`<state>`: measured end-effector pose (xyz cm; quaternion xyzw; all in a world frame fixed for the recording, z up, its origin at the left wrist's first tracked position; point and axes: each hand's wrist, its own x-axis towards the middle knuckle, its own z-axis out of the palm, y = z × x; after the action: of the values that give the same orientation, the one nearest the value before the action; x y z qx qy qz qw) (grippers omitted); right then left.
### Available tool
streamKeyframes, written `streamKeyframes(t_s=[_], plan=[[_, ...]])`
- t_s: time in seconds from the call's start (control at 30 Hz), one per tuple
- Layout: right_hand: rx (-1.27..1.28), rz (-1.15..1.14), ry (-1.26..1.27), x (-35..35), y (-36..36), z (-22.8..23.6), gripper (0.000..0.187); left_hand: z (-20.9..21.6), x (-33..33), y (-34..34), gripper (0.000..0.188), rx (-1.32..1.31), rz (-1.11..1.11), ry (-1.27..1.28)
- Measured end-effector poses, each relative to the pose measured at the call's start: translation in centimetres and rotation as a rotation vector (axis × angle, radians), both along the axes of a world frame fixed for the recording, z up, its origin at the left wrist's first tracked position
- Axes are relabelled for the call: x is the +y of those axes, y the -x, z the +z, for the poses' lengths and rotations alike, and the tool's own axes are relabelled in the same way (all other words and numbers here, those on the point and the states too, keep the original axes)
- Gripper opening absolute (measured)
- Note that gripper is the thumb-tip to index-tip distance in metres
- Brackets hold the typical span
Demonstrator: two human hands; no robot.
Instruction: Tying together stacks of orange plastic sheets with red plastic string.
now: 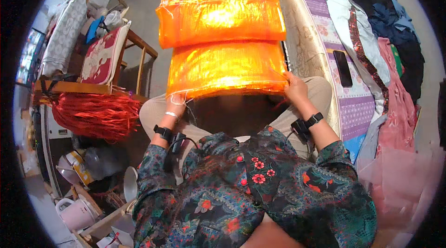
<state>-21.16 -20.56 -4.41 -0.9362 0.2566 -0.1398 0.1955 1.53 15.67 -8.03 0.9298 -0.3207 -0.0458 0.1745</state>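
At the far left a bundle of red raffia-like strands (pixel 95 115) hangs from a wooden chair (pixel 134 57) that carries a red cushion with a white floral pattern (pixel 100 57). Below it, near the lower left edge, stands a pale pink plastic kettle (pixel 74 213).

The left hand (pixel 175 106), with a bangle and a black strap at the wrist, grips the lower left corner of a wide stack of shiny orange mesh sheets (pixel 225 69) lying across the person's lap. Its fingers are curled shut on the edge, where loose white threads dangle just beside the knuckles. The stack reaches away from the hand, up and to the right, and spans the whole gap between both hands. A second folded pile of the same orange mesh (pixel 220 13) lies beyond it, overlapping its far edge.

The right hand (pixel 295 87), also strapped at the wrist, sits at the stack's lower right corner, fingers pinched narrowly on the edge of the orange sheets; whether it also holds a loose strand I cannot tell.

To the right runs a bed with a purple patterned mat (pixel 355 108), on which a dark phone (pixel 343 68) lies, well apart from the hand. Further right, dark and pink clothes (pixel 395 76) are heaped.
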Motion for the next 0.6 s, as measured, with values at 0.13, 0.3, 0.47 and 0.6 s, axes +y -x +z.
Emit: streamKeyframes(t_s=[0.13,0.3,0.47,0.6], plan=[[-0.005,-0.139,-0.195,0.3,-0.3,0.2,0.025,6.1,-0.9,2.8,0.009,-0.187,-0.026,0.004],[-0.041,-0.204,-0.262,-1.7,1.6,-1.0,0.026,22.7,-8.0,8.2,0.009,-0.077,-0.221,0.78],[-0.123,-0.164,-0.254,-1.2,0.8,-1.8,0.025,34.3,-5.5,14.2,0.028,-0.556,-0.521,1.074],[-0.102,-0.169,-0.264,-0.5,0.4,-1.9,0.024,35.8,-4.9,14.9,0.048,-0.165,-0.922,1.374]])
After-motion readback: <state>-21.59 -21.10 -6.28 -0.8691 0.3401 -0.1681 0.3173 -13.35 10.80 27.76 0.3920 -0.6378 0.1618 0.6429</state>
